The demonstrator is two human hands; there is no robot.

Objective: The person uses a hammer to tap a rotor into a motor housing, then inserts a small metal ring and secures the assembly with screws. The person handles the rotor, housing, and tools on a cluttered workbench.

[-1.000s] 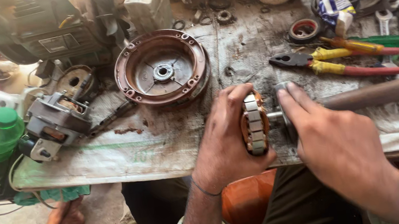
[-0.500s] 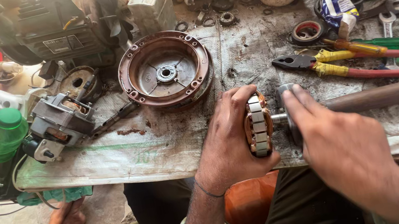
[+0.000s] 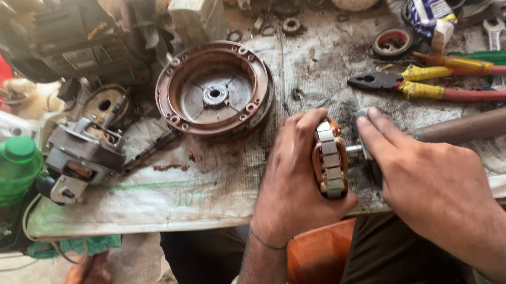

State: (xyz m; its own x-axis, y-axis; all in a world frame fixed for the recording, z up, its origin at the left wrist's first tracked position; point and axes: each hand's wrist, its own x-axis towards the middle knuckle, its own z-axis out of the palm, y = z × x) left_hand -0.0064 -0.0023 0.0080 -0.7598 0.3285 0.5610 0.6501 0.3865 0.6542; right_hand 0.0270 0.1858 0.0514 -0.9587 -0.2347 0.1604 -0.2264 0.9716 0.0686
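Curling the fingers of my left hand (image 3: 294, 183) around a small wound motor core (image 3: 329, 160), I hold it upright at the near edge of the counter (image 3: 160, 198). My right hand (image 3: 436, 190) lies on the hammer head (image 3: 366, 143) touching the core's shaft, fingers pressed together. Farther off sit a rusty round cover (image 3: 214, 90) and pliers (image 3: 426, 89) to the right.
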